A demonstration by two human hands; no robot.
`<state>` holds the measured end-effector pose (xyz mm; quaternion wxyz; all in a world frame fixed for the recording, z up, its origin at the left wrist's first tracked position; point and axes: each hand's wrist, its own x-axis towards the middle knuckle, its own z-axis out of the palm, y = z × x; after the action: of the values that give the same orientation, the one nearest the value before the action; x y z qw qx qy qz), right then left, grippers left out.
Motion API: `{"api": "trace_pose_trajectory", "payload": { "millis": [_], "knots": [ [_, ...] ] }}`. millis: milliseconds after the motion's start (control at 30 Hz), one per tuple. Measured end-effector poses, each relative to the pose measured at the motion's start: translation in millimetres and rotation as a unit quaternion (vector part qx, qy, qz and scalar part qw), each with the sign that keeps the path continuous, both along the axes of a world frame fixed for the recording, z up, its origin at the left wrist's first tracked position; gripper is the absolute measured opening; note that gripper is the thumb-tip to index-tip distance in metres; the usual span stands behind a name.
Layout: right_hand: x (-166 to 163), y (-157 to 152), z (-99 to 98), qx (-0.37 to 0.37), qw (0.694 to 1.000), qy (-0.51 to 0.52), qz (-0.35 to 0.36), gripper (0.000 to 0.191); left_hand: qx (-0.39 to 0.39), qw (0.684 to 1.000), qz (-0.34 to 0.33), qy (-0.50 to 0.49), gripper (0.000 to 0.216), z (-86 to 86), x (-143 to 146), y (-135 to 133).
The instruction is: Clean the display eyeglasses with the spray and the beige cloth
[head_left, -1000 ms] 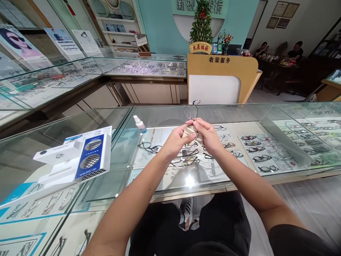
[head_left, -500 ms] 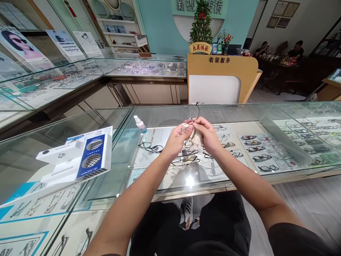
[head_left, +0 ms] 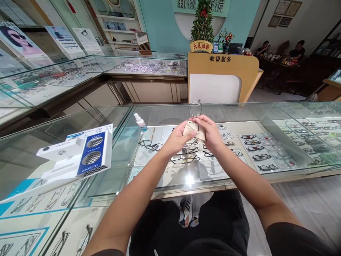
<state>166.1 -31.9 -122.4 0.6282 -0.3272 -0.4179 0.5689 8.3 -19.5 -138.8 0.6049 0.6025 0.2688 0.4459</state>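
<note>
Beige cleaning cloth point(head_left: 194, 128) bunched between both hands above the glass counter point(head_left: 239, 113), roughly at its centre. Left hand point(head_left: 179, 138) closed on the near-left part of the cloth, fingers curled, thumb pressed on top. Right hand point(head_left: 210, 132) closed on the cloth's right side, fingertips pinching at the top edge. Thin-rimmed glasses point(head_left: 195, 108) held in the same grip: one round lens ring stands upright just above the fingertips on the far side; the rest of the frame is hidden by cloth and fingers, so which hand actually carries the frame cannot be told.

Small spray bottle point(head_left: 140, 123) with white cap, tilted, on the glass to the left of the hands, near but apart. Blue-and-white box point(head_left: 93, 154) on a white stand at near left, well apart. Rows of frames point(head_left: 259, 153) laid out under the glass, right of the hands. Yellow cashier desk point(head_left: 222, 76) beyond the counter, potted plant point(head_left: 202, 25) on top.
</note>
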Motion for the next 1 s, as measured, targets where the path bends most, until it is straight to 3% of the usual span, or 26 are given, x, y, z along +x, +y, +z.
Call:
{"api": "trace_pose_trajectory", "payload": {
  "millis": [333,600,833,1000],
  "knots": [
    [-4,-7,2.0,0.031,0.999,-0.023,0.012,0.038,0.040,0.993,0.094,-0.055,0.063,-1.2,8,-2],
    [7,-3,8.8,0.035,0.999,-0.029,0.006,0.034,0.059,0.997,0.040,0.006,0.060,5.1,-1,-1],
    [-4,-6,4.7,0.045,0.999,-0.007,0.021,0.036,0.068,0.990,0.115,-0.034,0.062,6.5,9,-7],
    [2,-4,6.6,0.043,0.998,-0.020,0.035,0.036,0.104,0.983,0.150,-0.008,0.062,3.7,7,-3]
  ]
}}
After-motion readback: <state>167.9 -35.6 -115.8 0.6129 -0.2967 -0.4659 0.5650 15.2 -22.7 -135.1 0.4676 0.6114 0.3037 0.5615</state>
